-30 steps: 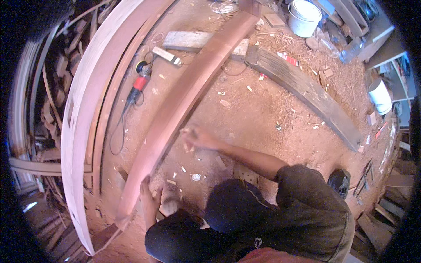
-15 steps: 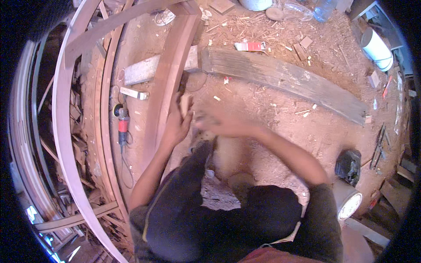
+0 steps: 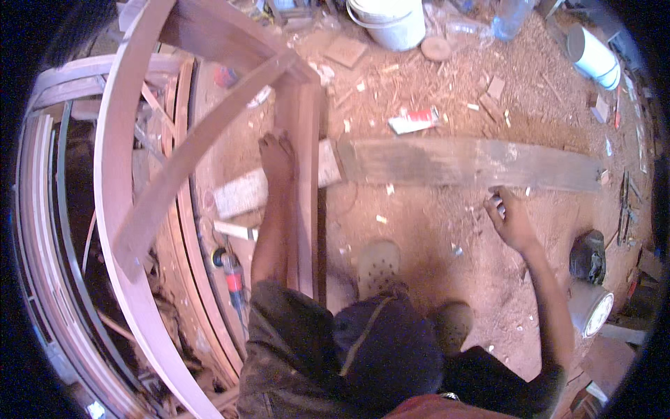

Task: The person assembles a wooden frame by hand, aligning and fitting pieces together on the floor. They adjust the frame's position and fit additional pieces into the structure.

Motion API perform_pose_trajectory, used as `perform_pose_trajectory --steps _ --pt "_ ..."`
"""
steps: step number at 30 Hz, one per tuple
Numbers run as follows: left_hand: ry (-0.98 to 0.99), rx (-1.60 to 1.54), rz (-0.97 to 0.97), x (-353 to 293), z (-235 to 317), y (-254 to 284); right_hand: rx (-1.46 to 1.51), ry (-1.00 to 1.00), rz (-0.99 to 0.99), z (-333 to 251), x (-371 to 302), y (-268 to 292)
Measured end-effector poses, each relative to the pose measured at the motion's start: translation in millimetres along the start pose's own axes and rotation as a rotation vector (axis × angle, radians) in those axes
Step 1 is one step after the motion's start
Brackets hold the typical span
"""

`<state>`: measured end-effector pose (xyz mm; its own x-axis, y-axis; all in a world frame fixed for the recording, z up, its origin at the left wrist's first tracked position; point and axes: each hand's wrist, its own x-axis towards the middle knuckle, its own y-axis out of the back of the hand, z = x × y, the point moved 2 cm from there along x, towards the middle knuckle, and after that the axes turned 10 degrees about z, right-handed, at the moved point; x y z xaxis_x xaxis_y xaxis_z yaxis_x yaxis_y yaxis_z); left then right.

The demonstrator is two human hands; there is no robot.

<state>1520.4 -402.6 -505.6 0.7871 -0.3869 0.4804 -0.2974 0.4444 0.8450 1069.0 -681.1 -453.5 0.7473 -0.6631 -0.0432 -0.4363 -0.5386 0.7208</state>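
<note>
A large reddish-brown wooden frame [image 3: 306,209] stands on my left, with a crossing bar [image 3: 202,150] set at an angle. My left hand [image 3: 278,162] is on the frame's upright board, its fingers curled over the board's edge. My right hand [image 3: 515,222] is held out to the right above the dirt floor, its fingers closed. Something small and pale shows between those fingers, too small to name. Just beyond that hand lies a long weathered plank [image 3: 467,164]. A whitish wood block [image 3: 241,192] passes under the frame.
A red-and-grey power tool with a round disc [image 3: 234,279] lies left of my knees. Long curved timbers [image 3: 115,209] line the left side. White buckets [image 3: 394,24], a red-and-white package [image 3: 413,120], wood scraps [image 3: 345,51] and a black bag [image 3: 587,256] lie around.
My hands, close together before, are now apart: the left has moved forward along the frame, the right out to the right. The view has shifted, and the pale block by my left hand no longer shows.
</note>
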Motion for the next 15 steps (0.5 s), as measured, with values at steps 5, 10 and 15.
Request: perform_pose_trajectory --steps 5,10,15 --pt "-0.019 0.115 -0.096 6 -1 -15 -0.006 -0.112 0.16 -24 35 -36" --pt "-0.094 0.323 -0.136 4 -12 -31 -0.342 0.086 0.379 -27 94 -77" --pt "0.06 0.138 -0.12 78 1 -69 -0.455 0.085 0.464 -10 130 -118"
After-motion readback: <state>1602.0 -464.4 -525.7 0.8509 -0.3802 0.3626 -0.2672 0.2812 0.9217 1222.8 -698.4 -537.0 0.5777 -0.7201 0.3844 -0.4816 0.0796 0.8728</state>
